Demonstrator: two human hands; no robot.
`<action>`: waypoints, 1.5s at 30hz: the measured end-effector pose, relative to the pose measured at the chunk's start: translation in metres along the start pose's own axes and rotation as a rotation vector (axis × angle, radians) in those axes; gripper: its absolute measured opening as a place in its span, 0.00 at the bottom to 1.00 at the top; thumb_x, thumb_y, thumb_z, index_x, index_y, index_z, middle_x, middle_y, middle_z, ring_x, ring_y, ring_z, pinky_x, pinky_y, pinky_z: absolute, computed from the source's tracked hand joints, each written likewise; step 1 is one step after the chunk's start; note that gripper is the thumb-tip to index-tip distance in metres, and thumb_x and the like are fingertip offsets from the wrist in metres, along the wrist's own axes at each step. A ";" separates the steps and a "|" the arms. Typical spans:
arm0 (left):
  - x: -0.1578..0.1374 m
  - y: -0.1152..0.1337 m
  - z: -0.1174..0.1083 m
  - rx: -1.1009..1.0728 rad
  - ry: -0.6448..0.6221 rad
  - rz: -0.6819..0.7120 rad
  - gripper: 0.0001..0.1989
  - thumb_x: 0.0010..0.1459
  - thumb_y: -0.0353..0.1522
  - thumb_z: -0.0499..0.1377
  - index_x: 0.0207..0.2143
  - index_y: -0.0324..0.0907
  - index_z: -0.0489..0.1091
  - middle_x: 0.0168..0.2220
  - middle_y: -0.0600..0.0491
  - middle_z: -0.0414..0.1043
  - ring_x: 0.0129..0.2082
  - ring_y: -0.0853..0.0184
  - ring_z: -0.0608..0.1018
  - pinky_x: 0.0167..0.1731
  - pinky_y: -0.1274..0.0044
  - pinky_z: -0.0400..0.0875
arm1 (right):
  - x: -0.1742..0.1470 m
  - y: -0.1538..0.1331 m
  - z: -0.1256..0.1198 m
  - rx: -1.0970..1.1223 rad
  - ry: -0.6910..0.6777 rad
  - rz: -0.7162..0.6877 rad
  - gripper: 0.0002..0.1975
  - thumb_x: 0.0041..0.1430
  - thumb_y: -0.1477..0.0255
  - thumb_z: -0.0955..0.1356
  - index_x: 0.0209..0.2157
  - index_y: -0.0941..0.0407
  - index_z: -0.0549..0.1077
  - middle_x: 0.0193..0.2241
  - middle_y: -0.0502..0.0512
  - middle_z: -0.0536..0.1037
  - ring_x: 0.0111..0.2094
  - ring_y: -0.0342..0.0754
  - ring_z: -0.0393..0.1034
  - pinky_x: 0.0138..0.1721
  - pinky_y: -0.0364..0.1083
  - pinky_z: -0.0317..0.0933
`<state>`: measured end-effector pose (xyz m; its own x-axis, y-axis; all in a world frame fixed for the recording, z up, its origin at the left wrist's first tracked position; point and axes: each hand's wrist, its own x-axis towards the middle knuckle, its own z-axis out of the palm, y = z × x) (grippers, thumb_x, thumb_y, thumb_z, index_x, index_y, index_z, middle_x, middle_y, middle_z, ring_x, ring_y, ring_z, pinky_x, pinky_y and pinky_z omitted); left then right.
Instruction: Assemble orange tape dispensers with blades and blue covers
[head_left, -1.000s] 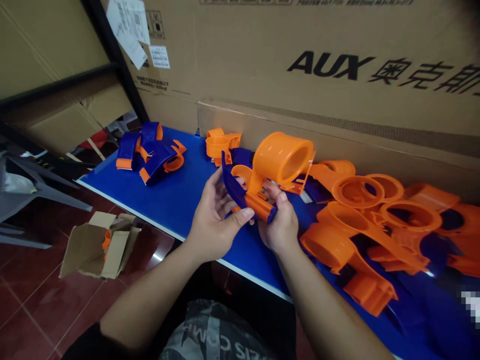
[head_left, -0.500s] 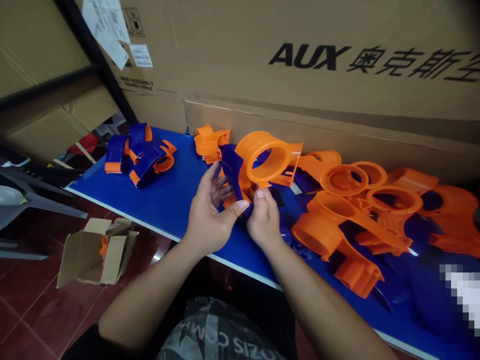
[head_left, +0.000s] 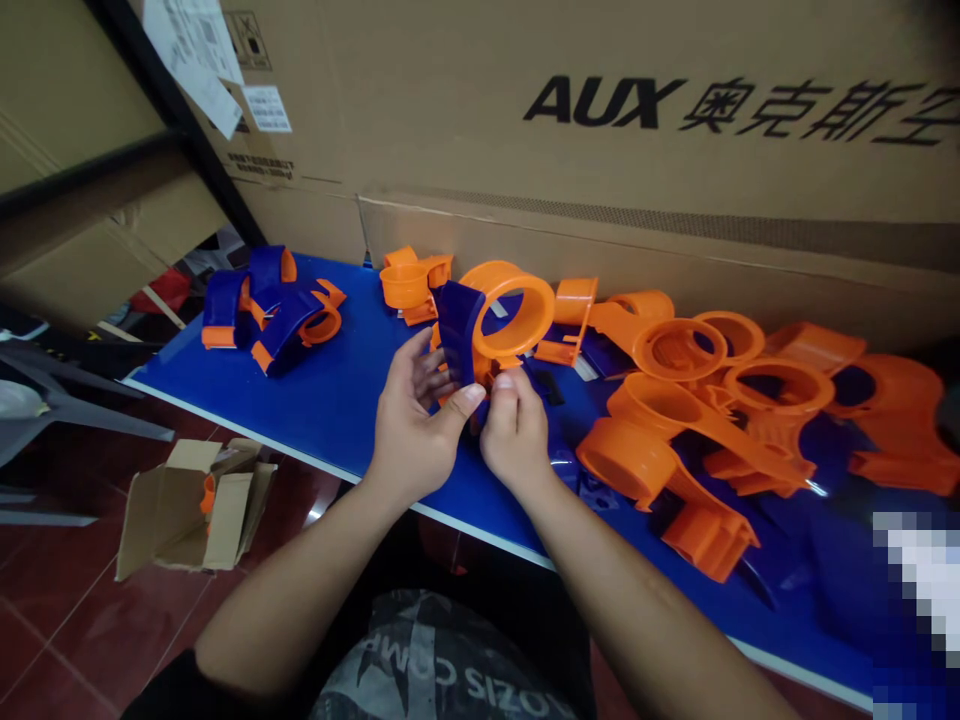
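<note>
Both my hands hold one tape dispenser (head_left: 516,346) above the blue table (head_left: 360,370). Its orange ring faces up and to the right, and a curved dark blue plate (head_left: 459,325) stands along its left side. My left hand (head_left: 412,430) has its thumb at the lower end of the blue plate, with the fingers curled behind it. Thumb and bent fingers of my right hand (head_left: 516,425) pinch the orange lower end, where the grip is partly hidden. Just behind lies another orange dispenser body (head_left: 405,287).
Several orange dispenser bodies (head_left: 667,405) are heaped on the right, with blue parts among them. Blue-and-orange dispensers (head_left: 289,325) sit at the table's left end. A large cardboard box (head_left: 450,120) stands behind; an open carton (head_left: 157,510) is on the floor, near a grey stool (head_left: 90,400).
The held dispenser has turned slightly, and its blue plate stands more upright. My hands have stayed together on it. The whole view has shifted a little.
</note>
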<state>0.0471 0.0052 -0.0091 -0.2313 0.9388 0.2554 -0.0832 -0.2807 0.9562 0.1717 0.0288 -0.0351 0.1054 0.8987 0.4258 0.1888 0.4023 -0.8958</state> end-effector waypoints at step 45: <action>0.009 -0.025 -0.029 0.210 -0.240 0.235 0.25 0.60 0.40 0.73 0.56 0.47 0.70 0.57 0.46 0.79 0.51 0.58 0.85 0.55 0.63 0.82 | 0.001 -0.009 -0.001 0.018 -0.027 0.130 0.15 0.74 0.60 0.62 0.44 0.51 0.76 0.36 0.53 0.80 0.37 0.53 0.73 0.43 0.52 0.66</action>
<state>0.0194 0.0145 -0.0347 0.0149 0.8807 0.4734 0.1509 -0.4700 0.8697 0.1714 0.0257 -0.0270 0.1019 0.9476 0.3027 0.1575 0.2851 -0.9455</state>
